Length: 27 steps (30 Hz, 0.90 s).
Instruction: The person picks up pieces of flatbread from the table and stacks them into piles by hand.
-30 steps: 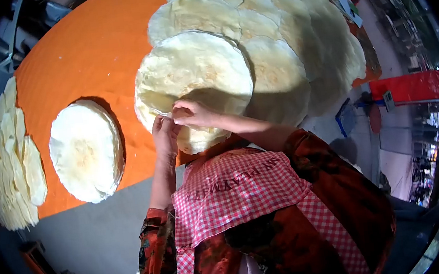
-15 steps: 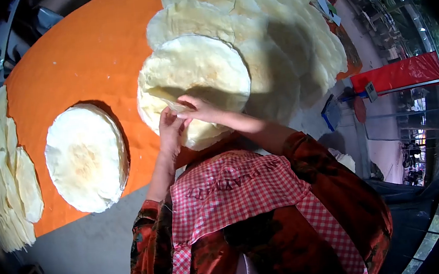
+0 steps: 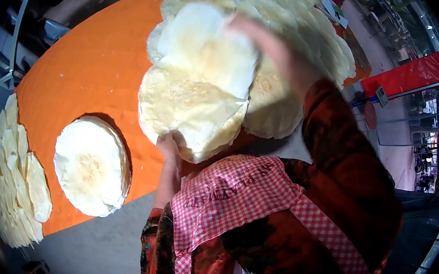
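A thin round flatbread (image 3: pixel 205 46) is being lifted and peeled back from a stack of flatbreads (image 3: pixel 173 91) at the near table edge. My right hand (image 3: pixel 246 26), smeared by motion, grips its far right edge. The near part of this sheet still rests on the stack, with a fold towards the right. At the stack's lower left rim, my left hand (image 3: pixel 168 143) is closed with the fingers on the edge of the bread; whether it pinches one sheet or several is not visible.
Many overlapping flatbreads (image 3: pixel 293 29) cover the table's right side. Left of my left hand stands another round stack (image 3: pixel 91 168), and a leaning row of flatbreads (image 3: pixel 15 183) lines the far left. An orange cloth (image 3: pixel 80 60) covers the table. Red barriers (image 3: pixel 409 76) stand at the right.
My hands have parted from a pinch together at the stack. The right has swept away and rightward, lifting the flatbread; the left has moved down to the rim.
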{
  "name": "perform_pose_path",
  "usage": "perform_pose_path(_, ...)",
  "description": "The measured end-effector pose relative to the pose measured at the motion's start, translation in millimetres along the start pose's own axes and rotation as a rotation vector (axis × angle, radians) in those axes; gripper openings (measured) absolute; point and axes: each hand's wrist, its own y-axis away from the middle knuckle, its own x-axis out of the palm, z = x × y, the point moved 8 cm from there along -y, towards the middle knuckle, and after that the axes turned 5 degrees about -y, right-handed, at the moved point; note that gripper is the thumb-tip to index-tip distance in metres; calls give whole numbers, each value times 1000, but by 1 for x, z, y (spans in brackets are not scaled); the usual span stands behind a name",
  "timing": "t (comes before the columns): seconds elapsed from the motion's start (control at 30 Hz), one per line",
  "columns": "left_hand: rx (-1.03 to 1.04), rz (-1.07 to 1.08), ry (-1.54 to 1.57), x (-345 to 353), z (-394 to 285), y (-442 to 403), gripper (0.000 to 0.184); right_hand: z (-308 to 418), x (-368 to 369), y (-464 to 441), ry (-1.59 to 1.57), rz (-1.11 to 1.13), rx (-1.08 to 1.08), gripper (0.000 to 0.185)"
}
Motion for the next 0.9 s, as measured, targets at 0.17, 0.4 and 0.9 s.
perform_pose_path(0.17,-29,95,112,7,-17,16,23,-5,-205,-59,-33,-365,-299,12)
perform_pose_path(0.4,-147,202,250,15,-52,56,27,92,-44,49,-409,-29,-142,18)
perform_pose_path(0.9,-94,346,259,23,-59,67,16,108,257,224,222,267,-425,55)
